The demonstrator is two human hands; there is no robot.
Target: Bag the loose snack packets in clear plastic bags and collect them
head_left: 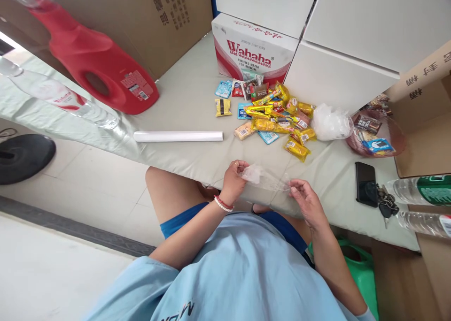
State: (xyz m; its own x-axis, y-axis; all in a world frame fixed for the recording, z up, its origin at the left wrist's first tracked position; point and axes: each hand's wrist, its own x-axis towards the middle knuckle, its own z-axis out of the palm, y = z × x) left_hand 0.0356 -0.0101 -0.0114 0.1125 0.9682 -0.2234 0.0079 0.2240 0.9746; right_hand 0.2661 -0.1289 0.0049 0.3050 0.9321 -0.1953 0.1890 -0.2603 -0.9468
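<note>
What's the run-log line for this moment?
left hand: pinching clear plastic bag | right hand: pinching bag's other end | snack packets: piled on table, untouched

A single head-worn view looks steeply down and forward from close above the seated person's lap, across the near edge of the pale grey-green counter [183,100] toward the far cardboard boxes.

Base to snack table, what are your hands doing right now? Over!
Left hand and right hand pinch a clear plastic bag between them. Snack pile sits beyond on the table. Nothing between hands and snacks.
</note>
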